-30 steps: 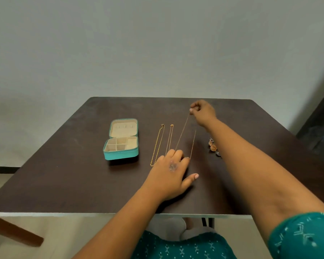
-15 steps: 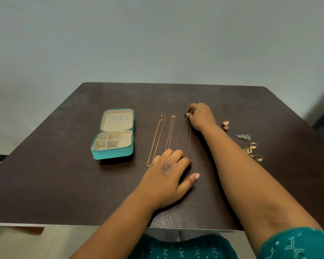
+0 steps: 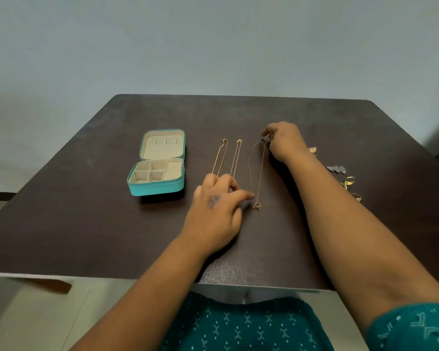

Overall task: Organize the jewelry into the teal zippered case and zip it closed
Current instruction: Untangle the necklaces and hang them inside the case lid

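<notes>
Hands work 1 thin pendant chain (image 3: pixel 260 171) on the bench (image 3: pixel 86 224): right hand (image 3: pixel 283 140) pinches its clasp end, left hand (image 3: pixel 217 206) fingers extended touch its lower loop, apparently straightening it, teal case (image 3: pixel 157 188) open nearby.

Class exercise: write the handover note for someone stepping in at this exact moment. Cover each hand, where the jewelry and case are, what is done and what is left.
Left hand: fingertips on the table at the near end of the third necklace, near its pendant.
Right hand: pinching that necklace's far end.
Teal case: open, compartments look empty, left of the necklaces.
Two other chains lie straight beside it; rings and earrings sit to the right.
Done: nothing packed.
Left: load all the jewelry, zip shut.
</notes>
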